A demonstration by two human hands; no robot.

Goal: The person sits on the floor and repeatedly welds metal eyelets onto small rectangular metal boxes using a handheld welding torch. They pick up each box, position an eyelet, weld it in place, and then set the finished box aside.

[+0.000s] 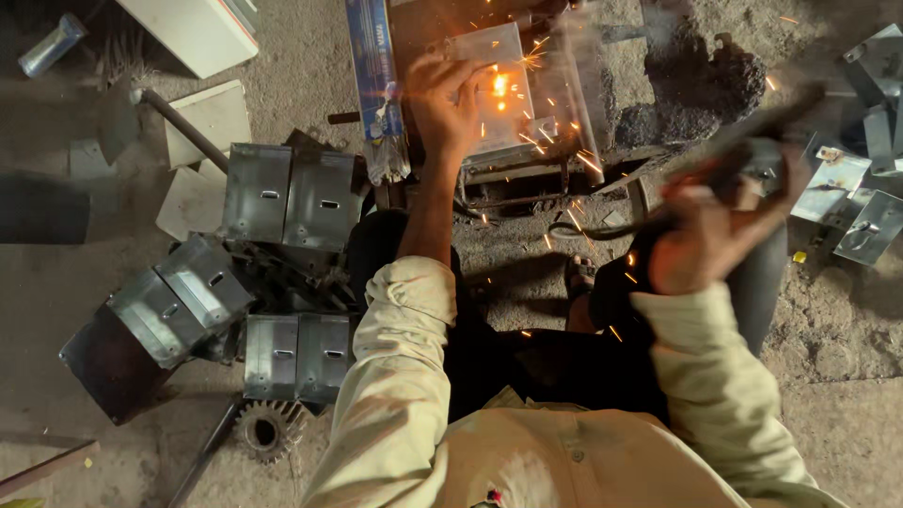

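Throwing sparks across a dirt floor, a bent sheet-metal piece (489,80) rests on a low metal stand (527,169) ahead of a crouching person. The left hand (447,94), arm stretched forward, presses spread fingers flat on the piece beside the glowing point. The right hand (715,235), raised and blurred at the side, is closed around a dark welding holder (762,127). Folded metal boxes (282,193) lie stacked to the left, a gear wheel (271,428) near them.
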